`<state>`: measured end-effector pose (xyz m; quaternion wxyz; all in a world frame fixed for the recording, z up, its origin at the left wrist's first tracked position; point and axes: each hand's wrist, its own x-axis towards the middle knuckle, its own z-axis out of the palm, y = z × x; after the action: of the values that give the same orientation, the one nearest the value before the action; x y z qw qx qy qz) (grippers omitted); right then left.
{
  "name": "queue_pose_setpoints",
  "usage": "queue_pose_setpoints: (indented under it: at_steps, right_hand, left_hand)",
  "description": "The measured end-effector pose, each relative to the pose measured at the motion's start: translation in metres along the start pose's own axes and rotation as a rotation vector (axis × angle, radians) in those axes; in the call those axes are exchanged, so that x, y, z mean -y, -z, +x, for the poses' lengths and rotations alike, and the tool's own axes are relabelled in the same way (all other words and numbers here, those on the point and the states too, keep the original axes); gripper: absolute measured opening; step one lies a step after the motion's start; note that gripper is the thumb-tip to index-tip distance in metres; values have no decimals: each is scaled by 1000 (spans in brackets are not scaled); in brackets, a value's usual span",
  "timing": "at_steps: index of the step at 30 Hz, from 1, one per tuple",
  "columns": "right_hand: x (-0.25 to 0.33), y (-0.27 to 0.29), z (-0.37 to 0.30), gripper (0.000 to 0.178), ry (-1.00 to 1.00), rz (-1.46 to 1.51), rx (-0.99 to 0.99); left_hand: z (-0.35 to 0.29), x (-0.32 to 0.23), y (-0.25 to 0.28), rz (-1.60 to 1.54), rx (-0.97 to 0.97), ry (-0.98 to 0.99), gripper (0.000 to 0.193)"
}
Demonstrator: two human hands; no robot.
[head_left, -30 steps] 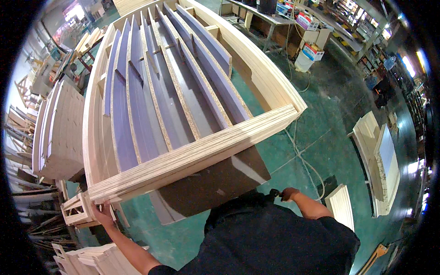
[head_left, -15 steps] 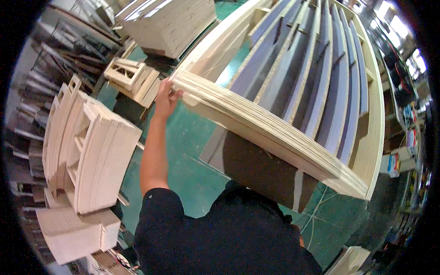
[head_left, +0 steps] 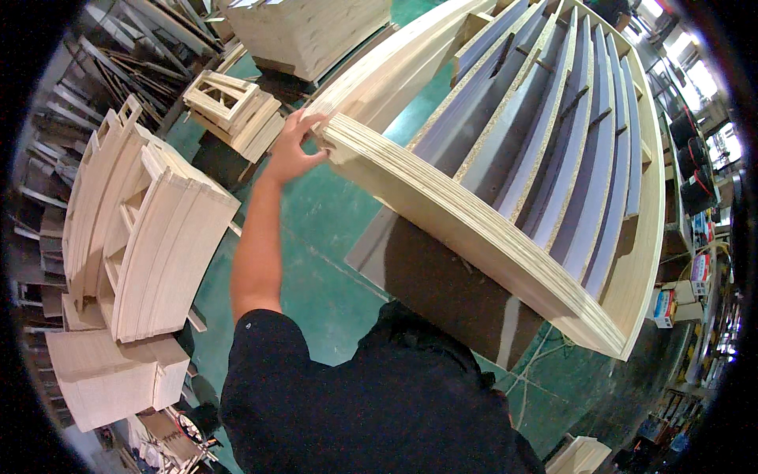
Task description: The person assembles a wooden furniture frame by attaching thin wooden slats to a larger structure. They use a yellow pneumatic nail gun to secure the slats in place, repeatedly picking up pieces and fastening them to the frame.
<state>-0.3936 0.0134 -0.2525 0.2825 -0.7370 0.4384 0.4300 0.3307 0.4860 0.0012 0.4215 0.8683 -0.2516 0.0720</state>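
My left hand is at the near left corner of a large pale wooden frame. Its fingers lie over the corner and the thumb bends round below them, with a gap between thumb and forefinger. The frame's near side has a layered, ridged top edge. Inside it, several long blue-grey boards with rough chipboard edges stand on edge, running away from me. My right hand does not show; just a sliver of skin appears beside the black shirt.
Curved wooden frames stand stacked on the left, above a pale block. Farther off are a smaller stack of frames and a big wooden box. A brown panel is below the frame; a cord lies on the green floor.
The view has shifted slightly. My left hand stays at the frame's corner, but its thumb and forefinger now stand farther apart. The frame appears a little lower at its near edge.
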Motion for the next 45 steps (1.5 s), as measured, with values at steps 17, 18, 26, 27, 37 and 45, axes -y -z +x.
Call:
queue_pose_setpoints:
  at_steps: [17, 18, 26, 27, 37, 45]
  right_hand:
    - [-2, -34, -31, 53, -12, 430, -545]
    - [-14, -41, -31, 54, 7, 571, -669]
    - [-55, 33, -85, 44, 38, 1296, -694]
    - [-63, 48, -77, 42, 6, 1426, -683]
    - [-42, 287, -91, 28, 551, 1790, -944]
    - [-23, 323, -100, 49, 933, 1744, -931]
  left_hand:
    - [10, 21, 5, 230, 117, -104, 74]
    - [15, 8, 7, 422, 145, -149, 75]
    - [4, -312, -185, 233, 384, -633, 55]
    - [-13, -354, -229, 102, 559, -662, 60]
    - [-136, -549, -434, 265, 981, -976, 82]
    - [-142, -560, -450, 248, 890, -952, 72]
